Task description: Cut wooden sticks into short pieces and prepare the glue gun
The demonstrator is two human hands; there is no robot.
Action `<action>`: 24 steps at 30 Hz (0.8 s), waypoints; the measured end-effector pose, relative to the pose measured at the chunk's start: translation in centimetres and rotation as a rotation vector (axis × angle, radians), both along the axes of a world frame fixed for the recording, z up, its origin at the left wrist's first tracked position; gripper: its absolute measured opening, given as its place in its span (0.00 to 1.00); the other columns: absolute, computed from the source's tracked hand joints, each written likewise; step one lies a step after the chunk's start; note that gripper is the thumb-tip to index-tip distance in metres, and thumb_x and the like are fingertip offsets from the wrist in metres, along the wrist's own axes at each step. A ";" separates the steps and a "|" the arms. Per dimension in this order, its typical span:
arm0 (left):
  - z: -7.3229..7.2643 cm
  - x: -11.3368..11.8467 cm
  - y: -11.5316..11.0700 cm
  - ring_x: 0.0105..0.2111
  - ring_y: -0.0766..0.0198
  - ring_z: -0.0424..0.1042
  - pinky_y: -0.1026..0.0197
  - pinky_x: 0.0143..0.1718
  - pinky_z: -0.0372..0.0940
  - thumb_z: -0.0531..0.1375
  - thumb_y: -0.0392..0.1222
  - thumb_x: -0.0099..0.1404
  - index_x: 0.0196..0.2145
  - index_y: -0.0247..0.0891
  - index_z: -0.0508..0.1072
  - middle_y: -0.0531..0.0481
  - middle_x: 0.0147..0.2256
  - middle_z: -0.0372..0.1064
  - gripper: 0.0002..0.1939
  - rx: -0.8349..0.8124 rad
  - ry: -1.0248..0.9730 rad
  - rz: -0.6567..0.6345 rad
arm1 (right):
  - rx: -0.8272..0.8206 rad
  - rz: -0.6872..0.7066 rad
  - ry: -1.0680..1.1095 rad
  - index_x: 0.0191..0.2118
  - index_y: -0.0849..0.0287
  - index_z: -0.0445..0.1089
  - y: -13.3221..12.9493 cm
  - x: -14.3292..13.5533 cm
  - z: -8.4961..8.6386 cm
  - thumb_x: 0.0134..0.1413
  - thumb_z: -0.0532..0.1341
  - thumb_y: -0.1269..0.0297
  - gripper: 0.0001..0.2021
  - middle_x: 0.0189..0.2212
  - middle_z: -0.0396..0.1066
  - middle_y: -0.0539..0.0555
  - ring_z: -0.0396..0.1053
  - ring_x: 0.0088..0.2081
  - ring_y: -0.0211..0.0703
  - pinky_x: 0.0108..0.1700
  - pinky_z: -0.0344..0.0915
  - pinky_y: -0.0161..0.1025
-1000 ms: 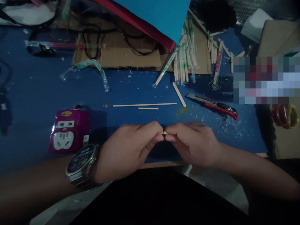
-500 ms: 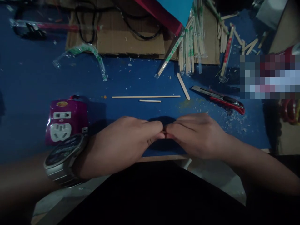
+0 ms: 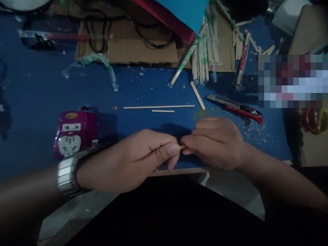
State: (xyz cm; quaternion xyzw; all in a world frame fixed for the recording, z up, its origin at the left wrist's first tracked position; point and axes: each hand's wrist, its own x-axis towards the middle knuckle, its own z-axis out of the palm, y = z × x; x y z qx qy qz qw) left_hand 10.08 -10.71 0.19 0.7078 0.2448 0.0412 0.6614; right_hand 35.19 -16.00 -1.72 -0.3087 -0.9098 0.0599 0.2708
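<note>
My left hand (image 3: 151,150) is closed in a pinch, its thumb pressed against the bent fingers. My right hand (image 3: 215,143) is also closed, fingertips almost touching the left ones. Between the two pinches shows the short end of a thin, pale wooden piece (image 3: 182,147); the rest of it is hidden in my fingers. Beyond my hands a long thin wooden stick (image 3: 159,107) lies flat on the blue table, with a short stick piece (image 3: 163,111) just below it. A flat craft stick (image 3: 197,95) lies tilted to their right, beside a red utility knife (image 3: 234,108) with its blade out.
A purple power socket (image 3: 75,133) stands by my left wrist. Wrapped sticks (image 3: 202,65) lie in a pile on cardboard (image 3: 142,51) at the back, under a blue sheet (image 3: 187,13). A tape roll (image 3: 316,120) is at the right. Small shavings dot the table.
My left hand has rolled over so that its thumb now faces up, and the watch face has turned out of sight. A pale bit now shows between my fingertips. The view has shifted slightly.
</note>
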 end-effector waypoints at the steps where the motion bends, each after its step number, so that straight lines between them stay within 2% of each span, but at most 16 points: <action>1: 0.0 0.0 0.0 0.22 0.73 0.59 0.69 0.25 0.58 0.51 0.48 0.85 0.31 0.40 0.71 0.60 0.24 0.62 0.23 -0.034 -0.046 0.002 | -0.043 -0.004 0.065 0.47 0.59 0.76 0.1 -0.1 -0.1 0.78 0.58 0.65 0.09 0.29 0.75 0.50 0.67 0.28 0.42 0.33 0.61 0.45; 3: 0.0 0.0 0.0 0.22 0.73 0.58 0.69 0.25 0.58 0.50 0.47 0.85 0.31 0.39 0.70 0.59 0.24 0.61 0.23 -0.043 -0.127 0.000 | -0.096 -0.008 0.148 0.46 0.57 0.74 0.1 -0.1 -0.3 0.81 0.55 0.62 0.11 0.29 0.75 0.50 0.67 0.27 0.41 0.33 0.61 0.44; 5: 0.0 0.1 -0.1 0.23 0.73 0.60 0.69 0.26 0.58 0.49 0.47 0.85 0.31 0.39 0.71 0.59 0.25 0.62 0.24 0.023 -0.168 0.010 | -0.116 -0.003 0.196 0.46 0.57 0.73 0.2 -0.1 -0.4 0.81 0.55 0.60 0.11 0.30 0.76 0.51 0.68 0.28 0.40 0.34 0.62 0.42; 8: -0.3 0.1 -0.3 0.26 0.72 0.64 0.68 0.29 0.61 0.48 0.48 0.86 0.32 0.40 0.71 0.57 0.27 0.65 0.24 0.143 -0.163 0.099 | -0.177 -0.026 0.226 0.47 0.57 0.72 0.4 0.3 -0.6 0.79 0.57 0.63 0.08 0.32 0.77 0.51 0.71 0.31 0.40 0.37 0.66 0.40; 10: -0.6 0.1 -0.6 0.27 0.69 0.66 0.65 0.29 0.62 0.47 0.46 0.86 0.35 0.41 0.71 0.56 0.28 0.67 0.22 0.286 -0.099 0.216 | -0.245 -0.059 0.227 0.48 0.57 0.72 0.6 0.6 -0.7 0.77 0.56 0.68 0.08 0.35 0.77 0.53 0.73 0.34 0.41 0.38 0.67 0.40; 12: -1.2 0.1 -0.7 0.27 0.65 0.68 0.61 0.30 0.62 0.48 0.41 0.83 0.42 0.40 0.72 0.55 0.30 0.70 0.14 0.550 0.001 0.279 | -0.306 -0.109 0.229 0.49 0.58 0.72 0.9 1.0 -0.9 0.73 0.54 0.73 0.10 0.37 0.77 0.54 0.73 0.36 0.42 0.40 0.68 0.40; 14: -1.8 0.2 -0.5 0.32 0.60 0.73 0.57 0.34 0.66 0.52 0.35 0.78 0.48 0.37 0.72 0.50 0.35 0.74 0.10 0.865 0.081 0.238 | -0.328 -0.163 0.239 0.50 0.58 0.72 1.3 1.3 -1.1 0.71 0.55 0.74 0.11 0.40 0.76 0.55 0.73 0.38 0.43 0.42 0.69 0.41; 16: -2.5 0.4 -0.3 0.42 0.54 0.77 0.53 0.43 0.71 0.53 0.30 0.76 0.51 0.35 0.73 0.44 0.43 0.77 0.12 1.050 0.115 0.159 | -0.329 -0.220 0.239 0.49 0.58 0.73 1.8 1.5 -1.5 0.70 0.56 0.75 0.11 0.43 0.73 0.57 0.73 0.42 0.46 0.45 0.69 0.43; 20: -3.5 0.8 0.3 0.47 0.49 0.76 0.45 0.48 0.74 0.54 0.29 0.76 0.48 0.35 0.77 0.40 0.48 0.75 0.12 1.177 0.170 0.061 | -0.326 -0.291 0.192 0.49 0.59 0.75 2.5 1.7 -2.4 0.67 0.52 0.80 0.17 0.45 0.69 0.59 0.71 0.46 0.49 0.46 0.70 0.46; 24: -3.9 0.8 0.4 0.58 0.37 0.72 0.34 0.54 0.74 0.58 0.33 0.76 0.46 0.36 0.81 0.34 0.56 0.74 0.10 1.244 0.257 0.069 | -0.349 -0.304 0.142 0.52 0.60 0.76 2.7 1.7 -2.8 0.66 0.53 0.80 0.18 0.47 0.71 0.60 0.73 0.46 0.50 0.47 0.71 0.47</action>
